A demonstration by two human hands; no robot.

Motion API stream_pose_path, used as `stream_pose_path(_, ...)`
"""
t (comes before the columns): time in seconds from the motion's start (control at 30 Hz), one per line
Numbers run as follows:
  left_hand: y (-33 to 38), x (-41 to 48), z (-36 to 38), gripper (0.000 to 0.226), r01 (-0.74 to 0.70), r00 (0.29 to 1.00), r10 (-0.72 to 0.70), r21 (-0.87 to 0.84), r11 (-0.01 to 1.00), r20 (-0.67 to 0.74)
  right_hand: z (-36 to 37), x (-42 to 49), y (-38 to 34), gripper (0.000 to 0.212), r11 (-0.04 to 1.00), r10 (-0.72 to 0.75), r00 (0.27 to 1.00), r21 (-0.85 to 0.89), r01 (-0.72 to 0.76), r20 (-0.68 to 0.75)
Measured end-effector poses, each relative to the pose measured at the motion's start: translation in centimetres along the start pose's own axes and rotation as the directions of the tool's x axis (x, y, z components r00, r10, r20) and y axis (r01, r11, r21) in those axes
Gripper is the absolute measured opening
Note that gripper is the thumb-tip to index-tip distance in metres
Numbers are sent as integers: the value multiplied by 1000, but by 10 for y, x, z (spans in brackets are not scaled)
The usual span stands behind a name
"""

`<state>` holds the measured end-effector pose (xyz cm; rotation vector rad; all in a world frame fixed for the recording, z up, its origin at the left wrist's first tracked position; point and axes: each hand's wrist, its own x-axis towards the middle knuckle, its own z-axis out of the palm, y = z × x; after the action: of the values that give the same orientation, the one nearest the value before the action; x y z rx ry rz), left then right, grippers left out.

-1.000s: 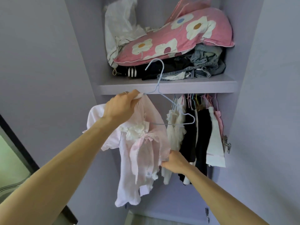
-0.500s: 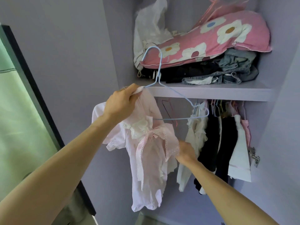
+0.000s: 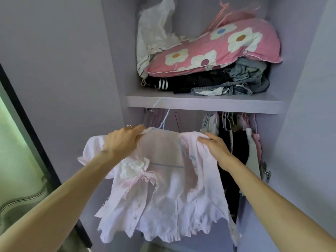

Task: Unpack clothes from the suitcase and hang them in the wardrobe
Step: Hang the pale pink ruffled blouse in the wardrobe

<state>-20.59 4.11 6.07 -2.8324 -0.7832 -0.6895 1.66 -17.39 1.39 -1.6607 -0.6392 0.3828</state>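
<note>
while left hand (image 3: 121, 142) and right hand (image 3: 216, 148) hold the pink top (image 3: 163, 197) by its shoulders, fingers (image 3: 138, 129) curled on fabric, it's on the hanger (image 3: 164, 120) below the shelf (image 3: 200, 104); looks not yet hung.

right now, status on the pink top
Left hand, right hand grip pink top at shoulders. Blue hanger inside, hook at shelf edge. Hung clothes crowd right.
</note>
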Motion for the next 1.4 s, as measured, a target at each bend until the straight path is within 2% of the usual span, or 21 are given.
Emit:
stream_pose_path(0.03, 12, 1, 4, 26, -5, 1000, 4, 36, 999, 14, 2, -7, -10, 11, 1000, -22, 999, 13, 21, 26)
stream_pose_path(0.1, 31, 0, 12, 26, 14, 999, -15, 32, 999, 40, 6, -21, -28, 11, 999, -27, 985, 41, 20, 171)
stream_pose_path(0.17, 44, 0, 21, 25, 46, 998, -45, -46, 998, 38, 3, -33, -38, 12, 999, 8, 906, 37, -26, 424)
stream_pose_path(0.2, 46, 0, 24, 25, 57, 998, -54, -86, 995, 26, 0, -36, -40, 13, 1000, 12, 877, 19, -24, 480)
stream_pose_path(0.23, 47, 1, 27, 26, 63, 998, -62, -134, 989, 15, -4, -35, -40, 13, 1000, -16, 891, -9, 23, 455)
stream_pose_path(0.27, 47, 2, 28, 26, 73, 997, -74, -194, 978, 2, -11, -28, -36, 15, 988, -77, 940, -99, 116, 333)
stream_pose_path(0.3, 48, 4, 28, 25, 72, 996, -81, -267, 961, -22, -18, -21, -33, 22, 925, -166, 971, -313, 213, 170)
stream_pose_path(0.33, 48, 4, 28, 24, 58, 996, -78, -334, 941, -47, -23, -16, -29, 36, 788, -223, 971, -569, 235, 91)
stream_pose_path(0.37, 48, 5, 29, 23, 31, 995, -65, -392, 919, -73, -23, -15, -26, 44, 656, -226, 970, -722, 218, 87)
stream_pose_path(0.4, 51, 3, 31, 21, 3, 995, -47, -440, 898, -88, -23, -15, -22, 40, 591, -198, 974, -779, 209, 111)
stream_pose_path(0.43, 54, 3, 33, 18, -24, 994, -28, -476, 879, -101, -23, -17, -20, 38, 633, -168, 977, -745, 210, 133)
stream_pose_path(0.5, 56, 0, 38, 16, -20, 997, -21, -492, 870, -77, -22, -20, -12, 49, 782, -176, 980, -592, 196, 92)
stream_pose_path(0.6, 50, -7, 52, 44, 22, 999, -11, -291, 957, 42, -32, -21, -6, 51, 872, -228, 973, -449, 195, -20)
stream_pose_path(0.7, 52, -18, 62, 65, 60, 983, -29, -168, 984, 183, -33, -28, 2, 49, 873, -234, 970, -454, 180, -66)
stream_pose_path(0.77, 67, -20, 62, 70, 46, 982, 4, -265, 963, 187, -31, -31, 9, 48, 874, -249, 964, -451, 183, -92)
stream_pose_path(0.9, 96, -1, 53, 37, 110, 975, 16, -544, 832, 220, -34, -39, 17, 45, 905, -228, 971, -384, 183, -75)
stream_pose_path(0.97, 107, 0, 58, 19, 92, 989, -2, -590, 802, 150, -36, -46, 20, 46, 931, -136, 991, -340, 134, 17)
stream_pose_path(1.07, 122, -10, 71, 19, 75, 997, -50, -560, 825, 60, -46, -50, 28, 40, 953, -11, 990, -298, 53, 139)
stream_pose_path(1.2, 134, -24, 97, 17, 45, 999, -37, -628, 777, 25, -66, -56, 39, 39, 901, 42, 975, -429, 57, 219)
stream_pose_path(1.3, 145, -24, 108, 16, 103, 993, -45, -650, 753, 106, -71, -57, 41, 40, 889, 56, 975, -456, 50, 215)
stream_pose_path(1.4, 148, -16, 115, 27, 146, 973, -8, -590, 794, 229, -64, -58, 45, 30, 897, 102, 989, -439, -43, 111)
